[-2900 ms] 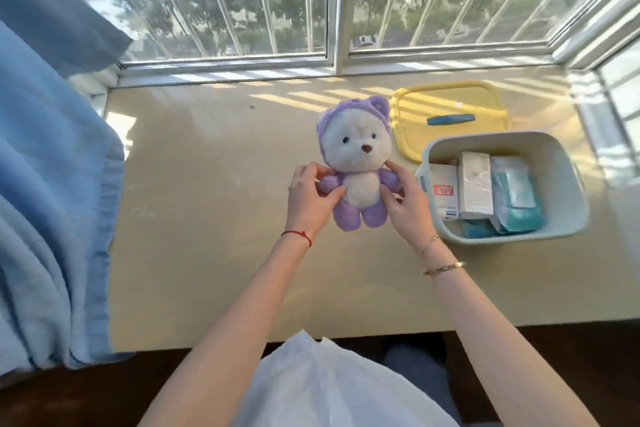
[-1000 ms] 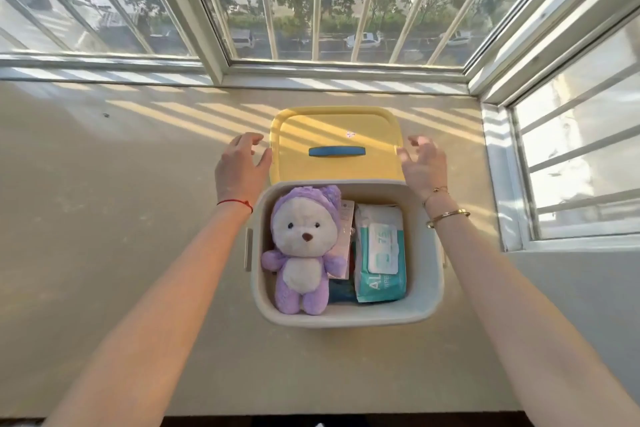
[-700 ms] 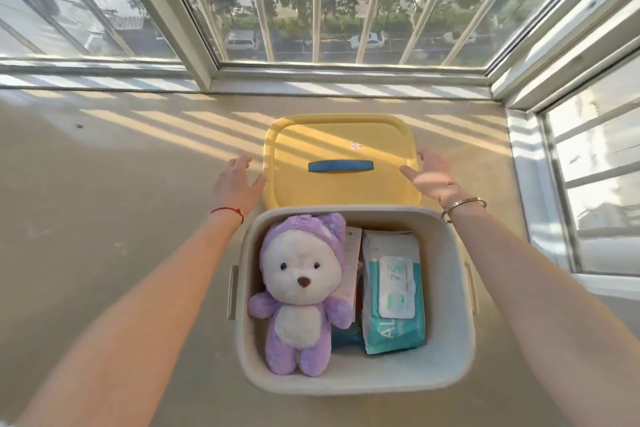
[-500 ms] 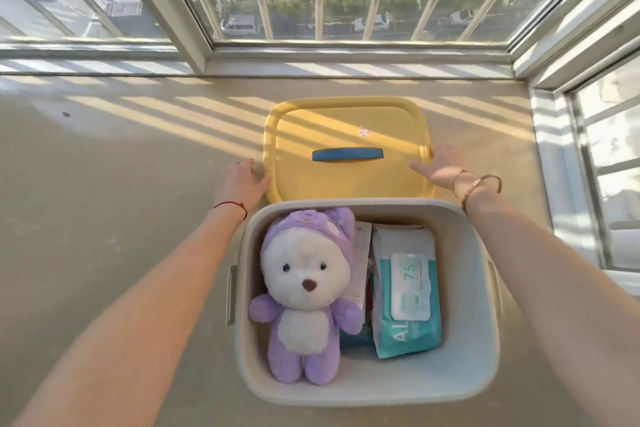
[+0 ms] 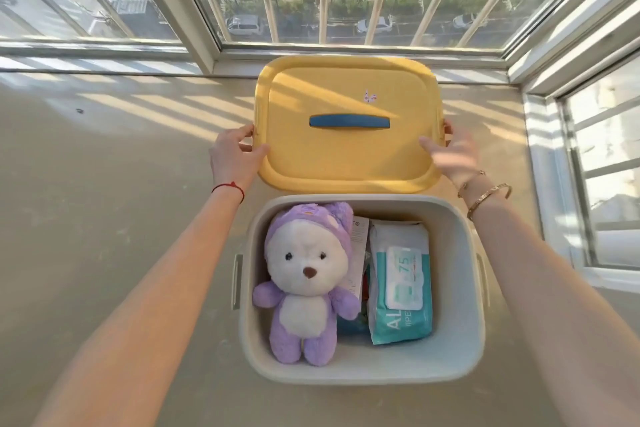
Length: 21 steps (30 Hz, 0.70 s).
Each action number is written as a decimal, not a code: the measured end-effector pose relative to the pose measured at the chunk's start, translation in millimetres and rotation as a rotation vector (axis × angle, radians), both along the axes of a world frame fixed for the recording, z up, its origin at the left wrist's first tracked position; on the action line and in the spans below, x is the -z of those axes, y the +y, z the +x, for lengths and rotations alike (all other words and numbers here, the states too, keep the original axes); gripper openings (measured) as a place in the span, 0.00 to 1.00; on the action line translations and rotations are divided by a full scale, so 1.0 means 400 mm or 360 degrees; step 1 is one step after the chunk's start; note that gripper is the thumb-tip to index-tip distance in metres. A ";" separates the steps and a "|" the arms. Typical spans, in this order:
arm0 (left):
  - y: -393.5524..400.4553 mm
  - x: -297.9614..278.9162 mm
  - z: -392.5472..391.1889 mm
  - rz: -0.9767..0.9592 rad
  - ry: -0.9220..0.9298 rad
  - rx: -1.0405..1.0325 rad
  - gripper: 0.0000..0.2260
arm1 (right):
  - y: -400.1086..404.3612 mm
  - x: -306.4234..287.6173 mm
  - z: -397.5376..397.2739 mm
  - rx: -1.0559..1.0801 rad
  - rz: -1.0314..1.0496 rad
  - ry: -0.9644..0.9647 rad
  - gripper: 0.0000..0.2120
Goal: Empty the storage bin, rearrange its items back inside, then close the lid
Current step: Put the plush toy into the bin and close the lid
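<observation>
I see my left hand point(image 5: 232, 157) gripping the yellow lid's point(image 5: 348, 149) left edge, my right hand point(image 5: 452, 157) its right edge, blurred. The lid is near the bench's point(image 5: 104, 218) far edge, behind the open bin point(image 5: 460, 288) containing a plush bear point(image 5: 304, 284) and wipes point(image 5: 400, 284).

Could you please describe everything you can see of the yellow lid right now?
The yellow lid is a rounded rectangle of matte plastic with a raised rim, a recessed blue handle across its middle and a tiny sticker near its far right. It is off the grey storage bin, beyond the bin's far rim, top side up. The left hand grips its left edge and the right hand its right edge, thumbs on top.
</observation>
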<state>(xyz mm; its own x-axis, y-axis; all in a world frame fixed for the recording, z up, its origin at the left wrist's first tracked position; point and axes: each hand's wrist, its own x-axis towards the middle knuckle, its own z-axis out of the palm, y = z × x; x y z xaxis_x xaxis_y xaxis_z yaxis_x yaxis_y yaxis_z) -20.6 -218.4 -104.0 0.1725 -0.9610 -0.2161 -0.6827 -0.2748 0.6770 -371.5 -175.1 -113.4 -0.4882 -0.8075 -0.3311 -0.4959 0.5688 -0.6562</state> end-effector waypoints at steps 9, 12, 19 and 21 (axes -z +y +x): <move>0.139 -0.211 -0.016 -0.0224 0.0234 -0.0126 0.17 | 0.169 -0.199 0.038 -0.0041 -0.0558 0.0207 0.29; 0.117 -0.262 -0.027 -0.0352 0.0088 -0.0064 0.17 | 0.165 -0.247 0.032 -0.0082 -0.0572 0.0249 0.31; 0.165 -0.345 -0.008 -0.0418 0.0177 -0.0106 0.18 | 0.194 -0.342 0.009 -0.0112 -0.0536 0.0219 0.29; 0.221 -0.354 -0.001 -0.0399 0.0227 -0.0137 0.18 | 0.249 -0.353 0.019 -0.0091 -0.0511 0.0149 0.29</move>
